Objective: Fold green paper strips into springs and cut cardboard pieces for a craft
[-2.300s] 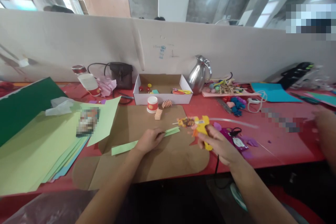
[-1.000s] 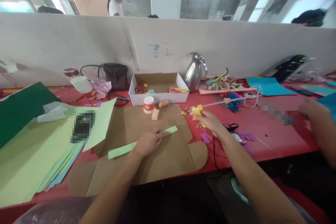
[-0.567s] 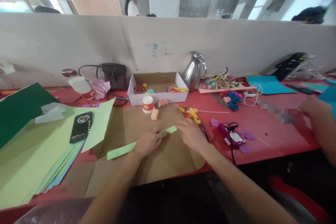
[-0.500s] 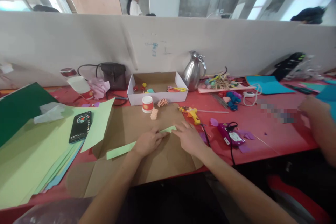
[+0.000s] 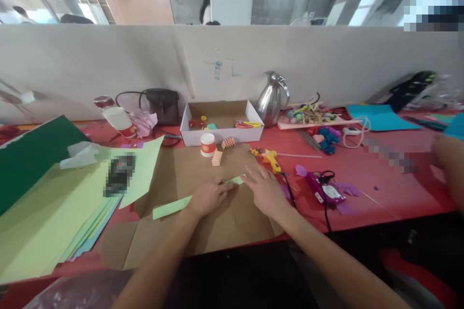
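A light green paper strip [image 5: 171, 207] lies slantwise on a brown cardboard sheet [image 5: 232, 231]. My left hand [image 5: 210, 198] rests over its middle, fingers bent together and pressing it down, so that part is hidden. At the strip's far right end is my right hand [image 5: 266, 192], fingers stretched and apart, one fingertip touching the paper's end. Just beyond the hands stand a red and white paper cup [image 5: 208, 145] and two folded orange paper pieces [image 5: 217, 158]. A yellow glue gun [image 5: 268, 158] lies past my right hand.
A white open box [image 5: 222, 137] and a steel jug [image 5: 271, 99] stand at the back. Green and yellow paper sheets [image 5: 47, 222] with a phone lie left. A purple box with a black cable [image 5: 324, 188] lies right, and another person's arm [image 5: 449, 169] reaches in at the right edge.
The view has shifted slightly, so things sit a little further right. My right hand's fingers look more raised and spread; my left hand stays on the strip.
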The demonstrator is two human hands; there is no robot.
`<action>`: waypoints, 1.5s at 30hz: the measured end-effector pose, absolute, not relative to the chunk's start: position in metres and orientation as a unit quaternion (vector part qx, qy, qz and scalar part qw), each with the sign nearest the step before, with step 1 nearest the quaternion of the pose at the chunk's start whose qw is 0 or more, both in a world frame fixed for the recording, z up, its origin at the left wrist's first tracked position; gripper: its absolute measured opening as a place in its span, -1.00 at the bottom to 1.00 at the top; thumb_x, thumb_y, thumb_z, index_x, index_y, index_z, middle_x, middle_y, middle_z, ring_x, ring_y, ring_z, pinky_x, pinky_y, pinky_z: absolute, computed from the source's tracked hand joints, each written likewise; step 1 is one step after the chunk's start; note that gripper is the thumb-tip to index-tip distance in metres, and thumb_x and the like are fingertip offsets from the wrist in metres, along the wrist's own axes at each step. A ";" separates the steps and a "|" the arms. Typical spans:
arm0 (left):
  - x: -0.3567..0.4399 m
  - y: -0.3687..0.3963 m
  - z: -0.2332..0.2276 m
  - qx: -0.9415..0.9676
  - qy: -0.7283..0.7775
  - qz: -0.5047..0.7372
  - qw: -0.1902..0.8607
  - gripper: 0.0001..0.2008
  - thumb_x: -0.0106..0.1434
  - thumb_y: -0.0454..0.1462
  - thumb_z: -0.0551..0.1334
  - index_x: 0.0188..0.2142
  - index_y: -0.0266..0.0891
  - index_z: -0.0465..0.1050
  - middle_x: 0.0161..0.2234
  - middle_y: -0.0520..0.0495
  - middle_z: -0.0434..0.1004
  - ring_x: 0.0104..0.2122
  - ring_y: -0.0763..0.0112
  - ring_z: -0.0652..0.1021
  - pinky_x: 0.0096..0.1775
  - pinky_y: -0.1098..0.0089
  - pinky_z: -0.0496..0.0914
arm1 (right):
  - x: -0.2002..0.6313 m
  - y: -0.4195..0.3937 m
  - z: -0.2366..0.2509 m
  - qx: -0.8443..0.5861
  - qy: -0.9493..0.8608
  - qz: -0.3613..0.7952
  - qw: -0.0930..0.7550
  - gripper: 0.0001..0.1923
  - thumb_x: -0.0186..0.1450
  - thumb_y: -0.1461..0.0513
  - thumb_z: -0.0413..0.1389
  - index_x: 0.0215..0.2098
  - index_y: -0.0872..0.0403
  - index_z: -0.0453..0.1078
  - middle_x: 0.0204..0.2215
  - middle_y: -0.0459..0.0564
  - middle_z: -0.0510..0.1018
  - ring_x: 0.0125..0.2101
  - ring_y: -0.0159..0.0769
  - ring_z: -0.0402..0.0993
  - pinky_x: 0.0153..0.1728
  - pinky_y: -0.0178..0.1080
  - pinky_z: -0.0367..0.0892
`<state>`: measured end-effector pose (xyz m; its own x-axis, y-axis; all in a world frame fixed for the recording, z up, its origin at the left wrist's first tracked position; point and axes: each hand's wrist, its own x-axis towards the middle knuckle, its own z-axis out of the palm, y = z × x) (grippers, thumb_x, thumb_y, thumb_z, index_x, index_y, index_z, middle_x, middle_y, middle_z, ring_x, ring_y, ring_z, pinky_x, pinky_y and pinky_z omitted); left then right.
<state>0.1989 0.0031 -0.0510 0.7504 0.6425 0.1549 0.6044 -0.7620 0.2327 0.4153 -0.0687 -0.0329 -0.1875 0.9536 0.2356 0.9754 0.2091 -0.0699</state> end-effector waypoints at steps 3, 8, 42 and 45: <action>0.197 0.003 -0.051 0.929 0.331 0.131 0.099 -0.61 0.37 -0.26 0.02 0.12 0.06 0.39 -0.27 -0.04 0.44 -0.35 0.42 0.50 -0.25 0.43 0.36 | 0.406 -0.067 -0.033 -0.602 -0.789 -0.016 0.126 -0.42 0.19 0.47 -0.07 0.14 0.09 0.36 0.17 0.03 0.38 0.20 -0.05 0.10 0.17 -0.03 0.06; 0.203 0.007 -0.048 0.906 0.337 0.180 0.183 -0.70 0.31 -0.33 0.10 -0.09 -0.07 0.55 -0.27 -0.04 0.55 -0.28 0.39 0.54 -0.21 0.43 0.38 | 0.390 -0.064 -0.032 -0.565 -0.812 0.044 0.139 -0.45 0.21 0.47 -0.10 0.14 0.11 0.33 0.07 0.08 0.46 0.10 -0.21 0.29 0.11 -0.19 0.19; 0.057 -0.048 -0.043 0.870 0.429 0.236 0.062 -0.78 0.32 -0.19 0.16 -0.17 -0.14 0.57 -0.13 -0.10 0.53 -0.12 0.30 0.49 -0.07 0.25 0.43 | 0.467 -0.021 -0.021 -0.719 -0.649 -0.079 0.236 -0.78 0.25 0.29 0.03 -0.21 0.19 0.48 -0.28 0.20 0.57 -0.20 -0.05 0.47 -0.09 -0.05 0.31; 0.059 -0.047 -0.042 0.867 0.438 0.235 0.045 -0.78 0.33 -0.21 0.15 -0.19 -0.18 0.56 -0.15 -0.10 0.55 -0.13 0.31 0.50 -0.05 0.25 0.42 | 0.433 -0.031 -0.021 -0.613 -0.749 -0.001 0.252 -0.80 0.27 0.27 0.05 -0.21 0.10 0.49 -0.24 0.10 0.59 -0.18 -0.12 0.46 -0.07 -0.10 0.31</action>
